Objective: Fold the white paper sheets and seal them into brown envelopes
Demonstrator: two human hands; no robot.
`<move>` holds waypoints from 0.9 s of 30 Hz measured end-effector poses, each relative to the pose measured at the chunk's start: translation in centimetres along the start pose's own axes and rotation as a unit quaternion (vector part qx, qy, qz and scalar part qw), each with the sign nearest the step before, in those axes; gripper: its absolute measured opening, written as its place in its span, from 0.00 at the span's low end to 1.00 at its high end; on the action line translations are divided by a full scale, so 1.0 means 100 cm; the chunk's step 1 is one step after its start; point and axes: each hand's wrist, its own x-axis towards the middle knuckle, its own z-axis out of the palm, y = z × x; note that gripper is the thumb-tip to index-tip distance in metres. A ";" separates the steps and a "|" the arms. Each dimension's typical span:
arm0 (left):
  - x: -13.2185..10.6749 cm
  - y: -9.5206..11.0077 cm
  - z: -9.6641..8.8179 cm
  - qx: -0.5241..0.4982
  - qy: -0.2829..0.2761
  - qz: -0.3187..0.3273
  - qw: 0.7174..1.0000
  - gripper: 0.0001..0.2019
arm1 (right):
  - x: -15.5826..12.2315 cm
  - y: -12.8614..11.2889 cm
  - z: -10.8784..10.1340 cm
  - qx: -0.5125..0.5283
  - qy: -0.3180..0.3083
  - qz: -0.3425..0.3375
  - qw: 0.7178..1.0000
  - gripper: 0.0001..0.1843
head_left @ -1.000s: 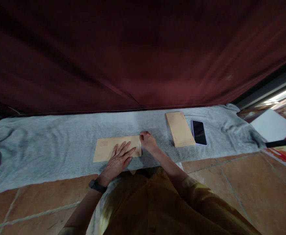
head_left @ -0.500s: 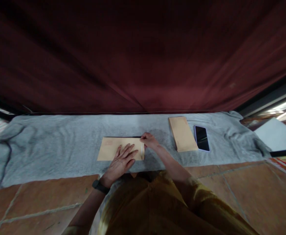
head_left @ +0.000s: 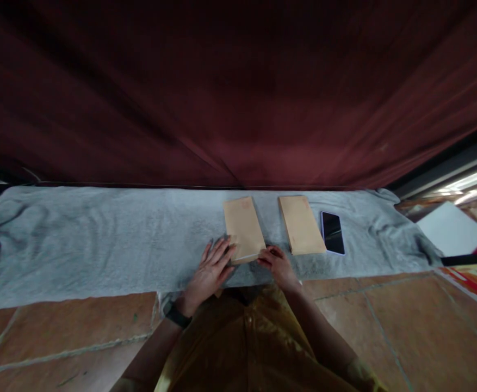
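A brown paper envelope (head_left: 244,226) lies at a slant in front of me, with a white strip across its near end. My left hand (head_left: 211,273) is open, fingertips resting at the envelope's near left edge. At the near right corner my right hand (head_left: 278,265) is closed, its thumb and fingers pinching the paper. Part of that corner is hidden by the fingers. To the right, a separate stack of brown envelopes (head_left: 302,226) lies flat, touched by neither hand.
A phone (head_left: 333,233) in a pale purple case lies just right of the stack. Grey cloth (head_left: 132,239) covers the long narrow surface. A dark red curtain (head_left: 238,120) hangs behind it. White board (head_left: 452,228) stands at far right; tiled floor (head_left: 99,321) shows below.
The envelope has turned from lying crosswise to pointing away from me and moved right. My left hand has gone from its top to its left edge; my right hand has come nearer.
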 end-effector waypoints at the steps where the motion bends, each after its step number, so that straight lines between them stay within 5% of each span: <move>1: 0.000 0.005 0.005 -0.006 0.002 -0.001 1.000 0.28 | -0.004 0.003 -0.001 0.015 0.002 0.004 1.000 0.23; 5: 0.000 0.026 0.019 -0.016 0.018 -0.016 1.000 0.25 | -0.011 0.011 -0.003 0.050 0.013 0.018 0.999 0.22; 12: 0.007 0.042 0.031 -0.016 0.084 -0.064 0.994 0.17 | -0.013 0.021 -0.014 -0.072 0.010 0.020 0.997 0.23; 14: 0.009 0.044 0.031 -0.018 0.090 -0.067 0.993 0.14 | -0.017 0.023 -0.019 -0.151 0.007 -0.033 0.988 0.19; 22: 0.010 0.046 0.031 -0.023 0.100 -0.076 0.992 0.10 | -0.027 0.022 -0.030 -0.439 -0.022 -0.273 0.856 0.15; 27: 0.011 0.047 0.033 -0.031 0.101 -0.103 0.989 0.09 | -0.016 0.018 -0.030 -0.496 -0.047 -0.306 0.811 0.08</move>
